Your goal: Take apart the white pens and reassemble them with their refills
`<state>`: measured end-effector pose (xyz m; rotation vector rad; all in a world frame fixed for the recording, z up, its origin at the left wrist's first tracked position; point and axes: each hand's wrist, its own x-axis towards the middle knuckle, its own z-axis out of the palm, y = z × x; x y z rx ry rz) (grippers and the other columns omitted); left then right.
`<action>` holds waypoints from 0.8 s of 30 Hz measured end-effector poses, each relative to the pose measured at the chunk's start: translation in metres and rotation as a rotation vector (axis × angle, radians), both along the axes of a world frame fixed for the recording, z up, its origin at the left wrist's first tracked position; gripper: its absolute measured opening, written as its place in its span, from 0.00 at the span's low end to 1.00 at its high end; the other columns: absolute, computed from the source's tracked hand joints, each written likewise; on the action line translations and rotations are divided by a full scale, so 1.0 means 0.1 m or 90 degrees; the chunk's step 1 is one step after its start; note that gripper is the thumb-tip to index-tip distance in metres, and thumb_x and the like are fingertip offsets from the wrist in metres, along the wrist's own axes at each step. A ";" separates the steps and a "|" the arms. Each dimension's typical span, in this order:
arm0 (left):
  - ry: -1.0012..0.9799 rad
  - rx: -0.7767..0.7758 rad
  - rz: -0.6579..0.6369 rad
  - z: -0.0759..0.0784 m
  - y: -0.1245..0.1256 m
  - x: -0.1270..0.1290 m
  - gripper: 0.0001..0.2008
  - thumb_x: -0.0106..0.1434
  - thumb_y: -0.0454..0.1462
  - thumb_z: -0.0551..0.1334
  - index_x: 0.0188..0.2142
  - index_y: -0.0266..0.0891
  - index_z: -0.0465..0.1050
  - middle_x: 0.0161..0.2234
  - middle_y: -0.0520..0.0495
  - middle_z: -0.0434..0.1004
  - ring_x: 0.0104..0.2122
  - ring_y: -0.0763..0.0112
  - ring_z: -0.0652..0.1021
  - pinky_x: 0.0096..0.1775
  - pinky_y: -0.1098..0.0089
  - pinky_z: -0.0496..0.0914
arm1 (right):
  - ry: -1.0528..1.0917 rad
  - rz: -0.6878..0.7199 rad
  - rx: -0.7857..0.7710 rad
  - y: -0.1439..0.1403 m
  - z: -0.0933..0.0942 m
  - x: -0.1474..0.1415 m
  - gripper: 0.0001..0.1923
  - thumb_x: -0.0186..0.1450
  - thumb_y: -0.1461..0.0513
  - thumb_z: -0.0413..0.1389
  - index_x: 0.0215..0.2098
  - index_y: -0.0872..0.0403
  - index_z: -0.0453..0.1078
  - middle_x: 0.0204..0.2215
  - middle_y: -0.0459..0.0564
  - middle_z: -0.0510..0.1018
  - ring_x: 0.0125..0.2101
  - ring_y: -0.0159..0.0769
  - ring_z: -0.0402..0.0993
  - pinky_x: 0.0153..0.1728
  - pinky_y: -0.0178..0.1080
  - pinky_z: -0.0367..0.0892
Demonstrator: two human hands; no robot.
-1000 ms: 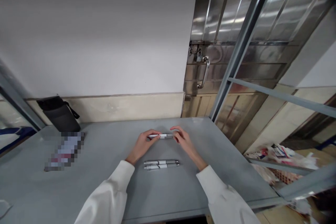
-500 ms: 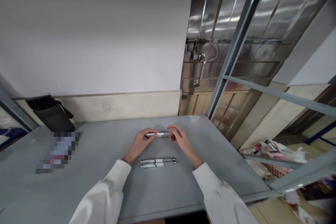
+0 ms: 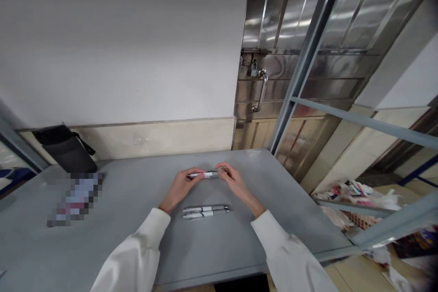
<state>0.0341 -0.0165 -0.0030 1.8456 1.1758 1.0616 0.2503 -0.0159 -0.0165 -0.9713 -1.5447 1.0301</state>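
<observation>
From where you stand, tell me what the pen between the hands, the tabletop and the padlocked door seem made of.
Pen: probably smooth plastic, from its even white section; too small to be sure.
Tabletop: likely painted metal, even grey with soft sheen, though coated board is possible.
Door: polished metal, perhaps stainless steel, from its streaky mirror-like highlights.

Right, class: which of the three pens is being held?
The far pen, gripped by the left hand, its other end at the right hand; the other two pens lie side by side on the grey table.
</observation>
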 end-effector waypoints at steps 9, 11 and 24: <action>-0.294 -0.208 -0.029 -0.06 0.03 0.03 0.19 0.61 0.50 0.63 0.42 0.38 0.76 0.43 0.43 0.78 0.43 0.63 0.76 0.39 0.71 0.70 | -0.030 0.058 0.019 -0.12 0.07 -0.10 0.13 0.66 0.54 0.53 0.44 0.50 0.71 0.29 0.45 0.74 0.32 0.35 0.71 0.36 0.37 0.64; -0.321 -0.195 -0.061 -0.02 0.01 0.05 0.19 0.64 0.52 0.60 0.38 0.38 0.74 0.38 0.45 0.77 0.39 0.66 0.75 0.41 0.71 0.69 | -0.038 0.028 0.045 -0.12 0.11 -0.14 0.13 0.67 0.53 0.53 0.45 0.50 0.72 0.34 0.47 0.77 0.38 0.38 0.73 0.41 0.38 0.65; -0.136 -0.071 -0.132 -0.01 0.04 0.07 0.24 0.69 0.53 0.52 0.33 0.35 0.74 0.25 0.51 0.70 0.28 0.71 0.68 0.34 0.71 0.62 | 0.286 0.001 -0.024 0.24 0.19 -0.56 0.13 0.63 0.51 0.59 0.34 0.52 0.74 0.33 0.47 0.77 0.37 0.37 0.73 0.41 0.39 0.68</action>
